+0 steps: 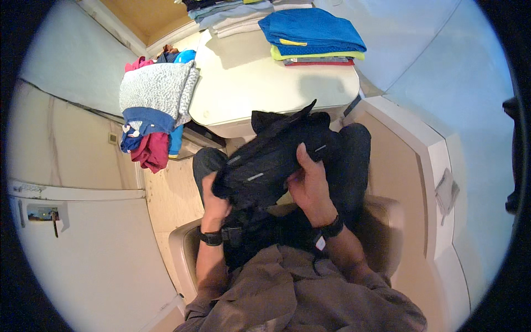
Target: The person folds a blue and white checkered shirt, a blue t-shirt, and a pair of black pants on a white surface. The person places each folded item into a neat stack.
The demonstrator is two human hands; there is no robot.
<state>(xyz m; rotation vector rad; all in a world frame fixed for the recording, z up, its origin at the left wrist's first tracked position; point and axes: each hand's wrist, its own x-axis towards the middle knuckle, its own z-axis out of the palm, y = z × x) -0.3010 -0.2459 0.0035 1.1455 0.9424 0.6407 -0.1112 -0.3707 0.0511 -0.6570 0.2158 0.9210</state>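
Over my lap I hold a black garment with a few short, pale strips on it; its exact kind does not show. My left hand grips its left edge, fingers partly hidden by the dark cloth. At the right side my right hand clasps the cloth, thumb on top and fingers underneath. The garment's far edge sticks up in loose folds close to the table's near edge. Dark bands circle both wrists.
A white table stands ahead. On it are a folded blue and yellow-green clothes stack and another clothes stack at the back. More clothes pile up at its left. A chair surrounds me; a white door is left.
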